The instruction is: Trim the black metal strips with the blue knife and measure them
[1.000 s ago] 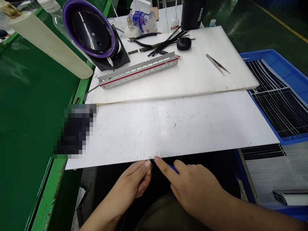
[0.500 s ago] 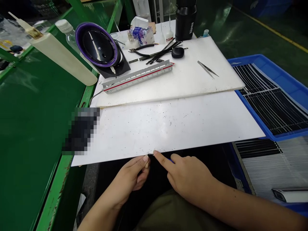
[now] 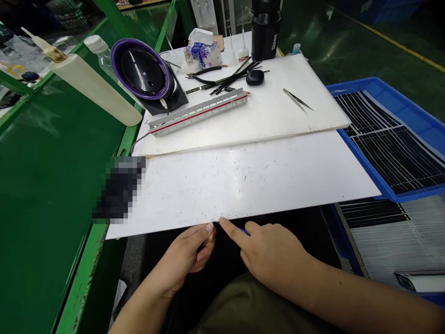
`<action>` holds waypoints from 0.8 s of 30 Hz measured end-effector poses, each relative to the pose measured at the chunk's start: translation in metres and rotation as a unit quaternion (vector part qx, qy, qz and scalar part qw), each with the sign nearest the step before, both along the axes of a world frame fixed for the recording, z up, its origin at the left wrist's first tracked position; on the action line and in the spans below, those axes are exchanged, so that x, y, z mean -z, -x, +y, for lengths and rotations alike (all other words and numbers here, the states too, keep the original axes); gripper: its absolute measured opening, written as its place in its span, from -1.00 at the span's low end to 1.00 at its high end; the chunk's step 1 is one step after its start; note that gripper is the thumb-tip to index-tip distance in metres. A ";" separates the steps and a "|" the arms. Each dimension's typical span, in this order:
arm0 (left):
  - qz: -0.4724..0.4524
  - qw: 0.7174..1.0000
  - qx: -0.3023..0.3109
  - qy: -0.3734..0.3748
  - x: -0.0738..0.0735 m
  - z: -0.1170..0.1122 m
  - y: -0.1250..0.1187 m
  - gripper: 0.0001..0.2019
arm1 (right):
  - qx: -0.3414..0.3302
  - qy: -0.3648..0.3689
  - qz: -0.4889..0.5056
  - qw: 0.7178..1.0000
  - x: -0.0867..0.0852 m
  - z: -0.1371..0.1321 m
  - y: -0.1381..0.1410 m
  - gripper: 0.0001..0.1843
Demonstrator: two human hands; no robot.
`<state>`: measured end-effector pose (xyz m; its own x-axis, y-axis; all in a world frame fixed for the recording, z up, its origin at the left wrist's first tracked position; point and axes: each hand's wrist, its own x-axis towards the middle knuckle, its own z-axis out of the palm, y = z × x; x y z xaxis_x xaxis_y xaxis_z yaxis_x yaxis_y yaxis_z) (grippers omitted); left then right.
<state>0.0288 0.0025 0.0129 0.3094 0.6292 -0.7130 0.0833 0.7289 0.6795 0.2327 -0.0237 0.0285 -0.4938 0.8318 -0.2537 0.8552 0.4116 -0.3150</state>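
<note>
My left hand [image 3: 189, 255] and my right hand [image 3: 269, 253] meet at the near edge of the large white board [image 3: 243, 181], just below it. The left fingers are pinched together on something small and dark at that edge; I cannot make it out. The right forefinger points at the same spot, and a thin blue tool [image 3: 244, 231] shows from under the right fingers, which are closed on it.
A thicker white board [image 3: 278, 116] behind carries a grey rail with a red stripe [image 3: 198, 112], tweezers [image 3: 297, 99], pliers and black strips. A purple-rimmed black dish [image 3: 141, 69] and a black bottle [image 3: 266, 28] stand farther back. A blue tray [image 3: 399, 139] of black strips sits right; green conveyor left.
Only my head has moved, so the view has tilted up and shifted slightly. Both hands stay pinched at the board's near edge.
</note>
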 end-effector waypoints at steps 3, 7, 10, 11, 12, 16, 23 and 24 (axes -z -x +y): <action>-0.005 1.000 0.005 0.001 0.000 0.001 0.002 -0.64 | -0.013 -0.023 -0.012 1.000 0.003 -0.003 0.001 -0.26; -0.015 1.000 0.001 0.024 0.002 0.002 0.005 -0.65 | -0.013 -0.037 -0.024 0.999 0.009 -0.007 0.003 -0.25; -0.026 0.999 -0.017 0.038 0.003 0.002 0.007 -0.66 | 0.009 -0.038 -0.007 0.999 0.008 -0.006 0.001 -0.25; -0.032 0.998 -0.023 0.042 0.003 0.001 0.006 -0.65 | 0.020 -0.037 -0.002 0.999 0.008 -0.005 0.000 -0.25; -0.036 0.998 -0.028 0.045 0.004 0.001 0.006 -0.65 | 0.031 -0.037 0.001 0.999 0.006 -0.004 -0.001 -0.26; -0.025 0.998 -0.044 0.035 0.004 -0.001 0.000 -0.66 | 0.047 -0.023 0.015 0.999 0.002 0.000 -0.004 -0.30; -0.008 0.999 -0.047 0.010 0.004 -0.005 -0.005 -0.65 | 0.023 -0.017 0.041 0.999 0.004 0.000 -0.002 -0.30; -0.010 0.999 -0.045 0.009 0.005 -0.005 -0.004 -0.65 | 0.019 -0.019 0.044 0.999 0.004 0.000 -0.002 -0.29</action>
<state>0.0328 -0.0023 0.0082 0.2663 0.6417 -0.7192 0.0034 0.7456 0.6664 0.2350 -0.0241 0.0242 -0.4802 0.8587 -0.1790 0.8406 0.3922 -0.3735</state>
